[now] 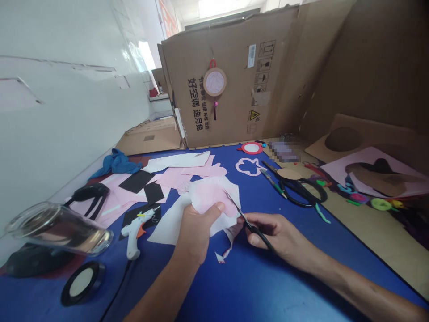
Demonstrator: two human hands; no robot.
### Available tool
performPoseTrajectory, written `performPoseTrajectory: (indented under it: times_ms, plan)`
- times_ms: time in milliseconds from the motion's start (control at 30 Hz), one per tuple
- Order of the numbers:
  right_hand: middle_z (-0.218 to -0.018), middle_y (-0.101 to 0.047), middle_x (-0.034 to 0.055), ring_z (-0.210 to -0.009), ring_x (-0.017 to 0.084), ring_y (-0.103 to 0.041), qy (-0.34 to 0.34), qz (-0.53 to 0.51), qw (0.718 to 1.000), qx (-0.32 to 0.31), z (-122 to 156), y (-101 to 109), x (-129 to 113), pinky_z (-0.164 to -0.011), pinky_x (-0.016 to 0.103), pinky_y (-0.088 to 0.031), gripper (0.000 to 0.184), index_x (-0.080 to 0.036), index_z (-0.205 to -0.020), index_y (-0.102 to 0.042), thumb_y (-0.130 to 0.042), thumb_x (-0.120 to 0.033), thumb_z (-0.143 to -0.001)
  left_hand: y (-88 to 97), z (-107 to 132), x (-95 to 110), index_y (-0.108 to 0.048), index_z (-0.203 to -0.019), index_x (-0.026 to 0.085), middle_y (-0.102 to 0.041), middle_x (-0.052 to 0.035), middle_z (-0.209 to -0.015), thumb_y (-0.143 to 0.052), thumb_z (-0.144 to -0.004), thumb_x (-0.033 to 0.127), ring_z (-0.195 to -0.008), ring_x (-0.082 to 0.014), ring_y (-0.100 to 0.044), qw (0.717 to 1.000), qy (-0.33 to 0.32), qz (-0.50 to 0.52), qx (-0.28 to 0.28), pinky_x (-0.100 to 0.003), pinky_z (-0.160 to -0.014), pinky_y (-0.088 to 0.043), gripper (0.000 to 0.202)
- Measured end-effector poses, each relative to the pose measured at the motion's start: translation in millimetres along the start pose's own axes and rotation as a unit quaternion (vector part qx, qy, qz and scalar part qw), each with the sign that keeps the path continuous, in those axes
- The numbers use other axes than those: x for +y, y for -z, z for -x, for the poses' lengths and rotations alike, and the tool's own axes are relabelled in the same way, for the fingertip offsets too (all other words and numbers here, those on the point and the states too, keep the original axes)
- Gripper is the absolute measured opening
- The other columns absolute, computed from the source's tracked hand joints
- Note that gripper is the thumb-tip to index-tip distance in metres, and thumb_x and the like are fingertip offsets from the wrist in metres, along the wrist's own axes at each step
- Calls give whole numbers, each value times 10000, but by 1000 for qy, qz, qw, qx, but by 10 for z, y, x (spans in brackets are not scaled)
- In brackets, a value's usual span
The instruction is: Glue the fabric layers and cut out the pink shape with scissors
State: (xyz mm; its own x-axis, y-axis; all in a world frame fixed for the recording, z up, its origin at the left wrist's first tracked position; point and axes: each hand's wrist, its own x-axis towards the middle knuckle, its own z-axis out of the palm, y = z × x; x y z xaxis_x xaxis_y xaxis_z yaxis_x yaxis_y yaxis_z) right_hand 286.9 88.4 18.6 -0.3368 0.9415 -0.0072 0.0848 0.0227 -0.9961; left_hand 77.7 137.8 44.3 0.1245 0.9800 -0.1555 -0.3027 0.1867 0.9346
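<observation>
Gripping pink paper (214, 197), left hand (196, 230) (right hand (275, 232) holds scissors (246, 221)).

Pink paper (214, 197), white margin, held up, offcut strip (220, 257) dangling; slim black scissors (246, 221) slanted across right edge.

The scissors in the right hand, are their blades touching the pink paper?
Touching. The head view shows the blades of the scissors crossing the edge of the pink paper, which the left hand grips, thumb on top. The right hand holds the handles.
</observation>
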Motion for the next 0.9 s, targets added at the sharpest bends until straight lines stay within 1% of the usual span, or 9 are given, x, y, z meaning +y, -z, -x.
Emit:
performPoseTrajectory:
  times_ms: [167, 300, 533, 700, 800, 900]
  plan:
    - [-771, -438, -43, -703, 140, -313, -5, -4, 1000, -5, -3, 14, 31, -616, 280, -243, 513, -193, -1011, -758, -782, -692, -896, 2, -3, 17, -822, -1189, 140, -839, -136, -1085, -949, -743, 334, -1002, -319, -795, 1000, -2, -1, -5, -394, -880, -639, 503]
    - [-746, -404, -49, -694, 140, -289, -6, -14, 1000, -7, 3, 19, 51, -606, 284, -223, 495, -193, -965, -747, -797, -680, -886, 3, 6, 36, -823, -1181, 139, -840, -140, -1082, -944, -747, 326, -1001, -324, -797, 1000, 6, -5, -8, -399, -882, -637, 488]
    - [-759, -414, -48, -694, 137, -285, -8, -18, 1000, -11, 3, 9, -1, -600, 279, -224, 502, -194, -930, -722, -779, -692, -898, -16, 19, 73, -813, -1202, 136, -834, -142, -1119, -951, -738, 322, -1027, -324, -787, 1000, 2, 2, -12, -400, -897, -629, 519]
    - [-750, -412, -48, -689, 139, -283, -5, -20, 1000, -17, 1, 6, -3, -604, 284, -221, 494, -200, -964, -740, -780, -688, -901, -36, 16, 93, -806, -1209, 143, -834, -133, -1112, -934, -765, 328, -1001, -307, -790, 1000, 6, 12, -4, -405, -891, -630, 498]
    - [-751, -420, -45, -692, 141, -290, -1, -26, 999, -21, 6, 3, 24, -611, 285, -229, 494, -201, -966, -748, -788, -688, -895, -44, 20, 95, -813, -1178, 145, -836, -133, -1095, -933, -764, 352, -969, -307, -795, 1000, 9, 8, 12, -412, -877, -634, 478]
    - [-776, -464, -38, -700, 141, -322, -7, -44, 999, -26, 9, 2, 54, -615, 278, -252, 529, -204, -1036, -756, -812, -702, -865, -47, 34, 92, -826, -1115, 131, -837, -143, -1063, -937, -750, 369, -948, -315, -797, 1000, 13, 2, 15, -410, -859, -636, 450]
